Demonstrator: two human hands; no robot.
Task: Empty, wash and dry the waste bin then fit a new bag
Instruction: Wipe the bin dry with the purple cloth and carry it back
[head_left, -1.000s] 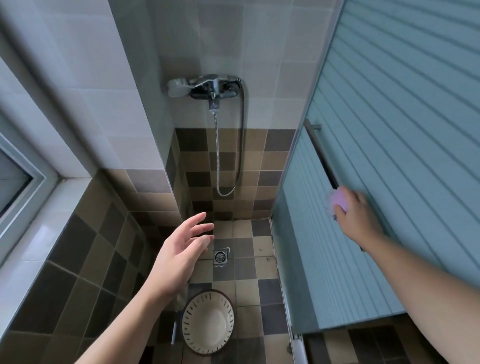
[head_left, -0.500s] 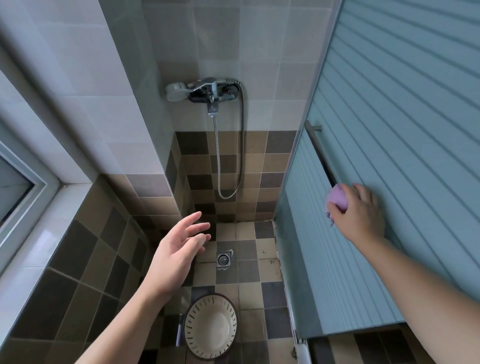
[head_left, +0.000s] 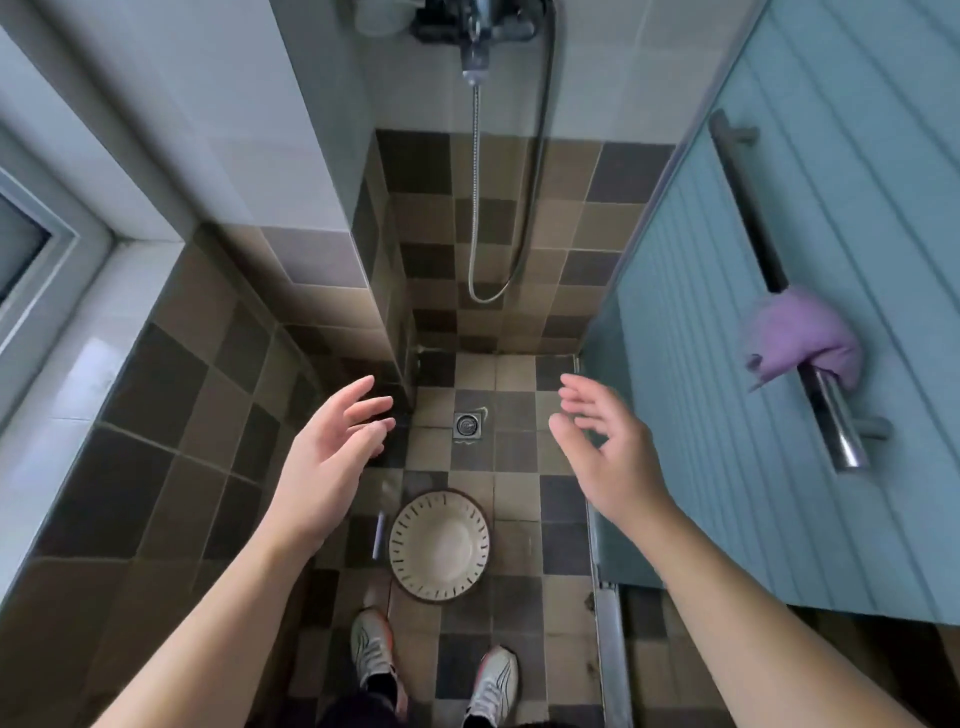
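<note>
A: Where's the round cream plastic waste bin (head_left: 439, 545) with slotted wall?

B: On the tiled floor at six o'clock, beyond the shoes. Left hand (head_left: 332, 457) at nine and right hand (head_left: 608, 447) at three hover above it, fingers spread, holding nothing.

A: Advice?

B: Grip opposite rims evenly; purple cloth (head_left: 800, 338) hangs on the door's steel bar (head_left: 831, 415) at two

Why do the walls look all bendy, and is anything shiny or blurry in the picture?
Head view: the wide lens curves straight lines, so the window frame and blue door lean outward; light glints off the metal door handle; the left hand and right hand look slightly smeared at the fingertips, while the waste bin on the floor stays fairly sharp.
</note>
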